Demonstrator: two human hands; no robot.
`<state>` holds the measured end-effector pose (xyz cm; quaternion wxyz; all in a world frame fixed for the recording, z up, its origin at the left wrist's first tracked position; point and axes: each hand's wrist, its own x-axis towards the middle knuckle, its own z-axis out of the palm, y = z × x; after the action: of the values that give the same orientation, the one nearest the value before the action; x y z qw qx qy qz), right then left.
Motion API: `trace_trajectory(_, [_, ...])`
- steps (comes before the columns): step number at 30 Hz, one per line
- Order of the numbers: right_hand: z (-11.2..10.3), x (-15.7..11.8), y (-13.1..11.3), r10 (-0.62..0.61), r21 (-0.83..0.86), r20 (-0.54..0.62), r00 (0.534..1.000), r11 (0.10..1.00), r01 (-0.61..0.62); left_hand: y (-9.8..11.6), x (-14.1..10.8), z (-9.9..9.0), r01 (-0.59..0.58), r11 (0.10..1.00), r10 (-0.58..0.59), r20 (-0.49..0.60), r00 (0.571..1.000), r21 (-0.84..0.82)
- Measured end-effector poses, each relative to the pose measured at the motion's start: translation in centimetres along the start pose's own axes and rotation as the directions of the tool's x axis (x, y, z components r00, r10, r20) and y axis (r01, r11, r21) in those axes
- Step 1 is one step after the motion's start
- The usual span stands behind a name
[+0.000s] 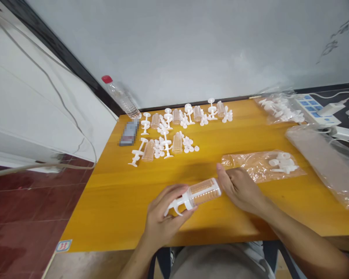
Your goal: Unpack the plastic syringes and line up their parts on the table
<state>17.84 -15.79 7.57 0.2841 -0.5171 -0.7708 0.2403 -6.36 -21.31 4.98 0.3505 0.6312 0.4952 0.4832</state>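
My left hand (pixel 165 217) is wrapped round the white handle end of an icing syringe (pixel 205 192) with a clear ribbed barrel. The syringe lies tilted in it, its far end pointing right and slightly up. Just beyond that end is my right hand (pixel 240 188), its fingers curled in and its thumb raised. The inside of that fist is hidden. Behind the right hand a clear plastic bag (pixel 247 164) lies flat, with several white nozzles (pixel 283 162) on its right part.
Toward the back stand two rows of white plungers (pixel 167 144), clear barrels (pixel 178 142) and white nozzles (pixel 188 144). A water bottle (pixel 123 100) and a phone (pixel 129 132) are at the left. More bags (pixel 322 161) and a power strip (pixel 311 108) occupy the right.
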Motion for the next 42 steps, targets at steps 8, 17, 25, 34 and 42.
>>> trace_trajectory(8, [-1.9, -0.1, 1.0, -0.351, -0.224, -0.126, 0.928, 0.921, 0.318, -0.8, 0.5, 1.1, 0.743, 0.432, -0.666, 0.374, 0.645, -0.512])
trace_trajectory(17, [-1.5, 1.2, 0.9, -0.103, -0.088, 0.086, 0.991, 0.99, 0.11, 0.0, 1.4, 1.7, 0.572, 0.679, -0.563, 0.173, 0.808, -0.459])
trace_trajectory(25, [-1.3, 1.1, 1.0, -0.441, -0.249, -0.047, 0.896, 0.874, 0.417, -0.4, 2.4, 2.0, 0.73, 0.343, -0.723, 0.33, 0.607, -0.591])
trace_trajectory(34, [-2.9, 1.1, -0.3, 0.119, 0.312, 0.365, 0.924, 0.919, -0.241, 0.0, 1.0, 0.9, 0.409, 0.774, -0.521, -0.118, 0.846, -0.483])
trace_trajectory(42, [-5.7, 4.0, 0.0, -0.295, 0.216, 0.41, 0.863, 0.951, 0.222, -1.5, 2.8, 1.2, 0.723, 0.195, -0.736, 0.389, 0.554, -0.663])
